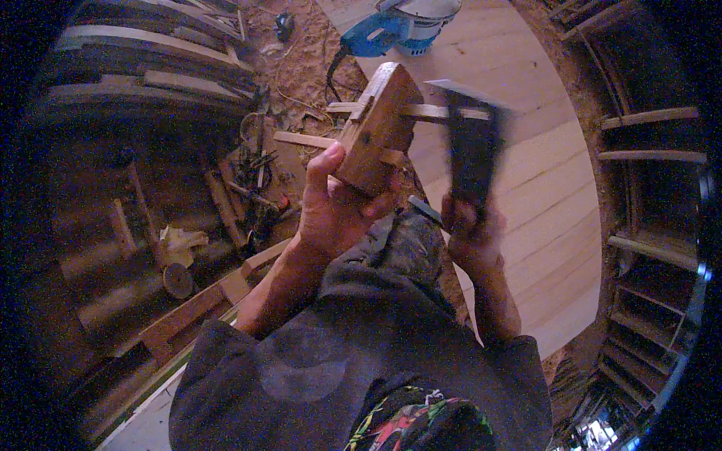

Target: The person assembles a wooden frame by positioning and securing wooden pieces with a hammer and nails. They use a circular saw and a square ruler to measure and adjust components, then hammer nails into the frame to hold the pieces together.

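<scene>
My left hand [331,203] is closed round a wooden marking gauge [380,139], a thick brown block with two thin sticks running through it. The thumb presses on the block's near left side. To its right, my right hand [475,225] grips a broad, dark, flat tool [472,146] that is smeared by motion. A pale edge shows at the tool's far end, close to the tip of one gauge stick. Whether the two touch I cannot tell. A short grey bar [426,209] sticks out beside my right fingers; what it belongs to is unclear.
A large pale panel of joined boards [534,195] with a curved edge lies on the right. On its far end rests a blue power tool [391,34] with a dark cord. Wood strips [150,37] are piled far left; wooden racks [650,154] stand right. Sawdust covers the ground.
</scene>
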A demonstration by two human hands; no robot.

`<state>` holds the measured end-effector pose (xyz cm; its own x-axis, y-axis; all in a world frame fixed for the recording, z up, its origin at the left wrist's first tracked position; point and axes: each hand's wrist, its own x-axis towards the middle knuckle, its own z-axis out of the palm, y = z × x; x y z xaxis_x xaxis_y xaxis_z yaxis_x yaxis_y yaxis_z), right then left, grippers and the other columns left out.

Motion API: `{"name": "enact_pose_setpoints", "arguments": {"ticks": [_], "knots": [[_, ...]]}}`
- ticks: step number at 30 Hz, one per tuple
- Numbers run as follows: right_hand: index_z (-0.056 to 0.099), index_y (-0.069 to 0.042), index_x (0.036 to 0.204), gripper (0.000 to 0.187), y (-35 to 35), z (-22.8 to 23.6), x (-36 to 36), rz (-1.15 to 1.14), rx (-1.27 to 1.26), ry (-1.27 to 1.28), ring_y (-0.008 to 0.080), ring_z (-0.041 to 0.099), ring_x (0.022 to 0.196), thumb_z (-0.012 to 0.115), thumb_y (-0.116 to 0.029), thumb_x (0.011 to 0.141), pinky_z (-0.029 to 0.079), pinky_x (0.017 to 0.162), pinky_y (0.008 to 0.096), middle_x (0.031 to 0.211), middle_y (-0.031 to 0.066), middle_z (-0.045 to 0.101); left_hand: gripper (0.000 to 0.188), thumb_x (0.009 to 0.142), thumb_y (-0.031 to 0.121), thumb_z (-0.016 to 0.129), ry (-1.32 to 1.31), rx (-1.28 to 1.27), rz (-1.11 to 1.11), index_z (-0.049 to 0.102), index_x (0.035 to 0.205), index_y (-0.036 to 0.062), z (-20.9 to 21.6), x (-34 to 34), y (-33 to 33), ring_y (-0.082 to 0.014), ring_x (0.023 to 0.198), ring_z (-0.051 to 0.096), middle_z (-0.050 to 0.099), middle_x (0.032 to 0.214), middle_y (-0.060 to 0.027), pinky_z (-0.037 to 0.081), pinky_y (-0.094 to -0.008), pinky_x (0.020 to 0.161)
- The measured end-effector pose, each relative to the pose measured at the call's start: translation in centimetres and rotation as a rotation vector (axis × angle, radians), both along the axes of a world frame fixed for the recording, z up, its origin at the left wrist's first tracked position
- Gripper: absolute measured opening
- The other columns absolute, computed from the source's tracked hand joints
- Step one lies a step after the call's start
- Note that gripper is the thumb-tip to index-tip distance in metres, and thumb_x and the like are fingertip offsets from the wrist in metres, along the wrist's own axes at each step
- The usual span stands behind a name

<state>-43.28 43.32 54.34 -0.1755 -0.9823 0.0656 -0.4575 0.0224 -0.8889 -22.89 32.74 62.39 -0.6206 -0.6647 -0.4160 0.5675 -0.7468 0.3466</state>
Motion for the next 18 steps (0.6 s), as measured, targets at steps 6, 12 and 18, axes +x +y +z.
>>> {"name": "enact_pose_setpoints", "arguments": {"ticks": [6,12,18], "knots": [[0.058,-0.002,0.111,0.050,0.5,1.6,0.7,0.084,0.107,0.082,0.0205,0.061,0.067,0.046,-0.050,0.106,0.049,0.058,0.0367,0.075,0.0065,0.062,0.066,0.098,0.057,0.050,-0.179,-0.078,0.023,0.055,0.133,0.0018,0.6,0.5,1.6,-0.0168,0.093,0.065,0.068,0.116,-0.0091,0.049,-0.0283,0.065],[0.052,0.003,0.143,0.070,0.2,6.1,-4.9,0.021,-0.166,0.147,0.0188,0.057,0.090,0.049,-0.054,0.103,0.048,0.078,0.0341,0.096,0.0108,0.060,0.074,0.090,0.065,0.060,-0.458,-0.465,-0.055,0.054,0.129,0.0021,-0.9,0.8,1.0,-0.0140,0.084,0.059,0.065,0.109,-0.0081,0.045,-0.0262,0.066],[0.064,-0.012,0.137,0.058,0.4,8.7,-9.4,0.083,-0.234,0.434,0.0249,0.064,0.071,0.082,-0.020,0.082,0.053,0.064,0.0365,0.089,0.0097,0.066,0.079,0.090,0.063,0.063,-0.602,-0.474,0.069,0.045,0.138,0.0025,0.5,-1.5,2.7,-0.0130,0.080,0.055,0.062,0.103,-0.0062,0.045,-0.0266,0.068]]}}
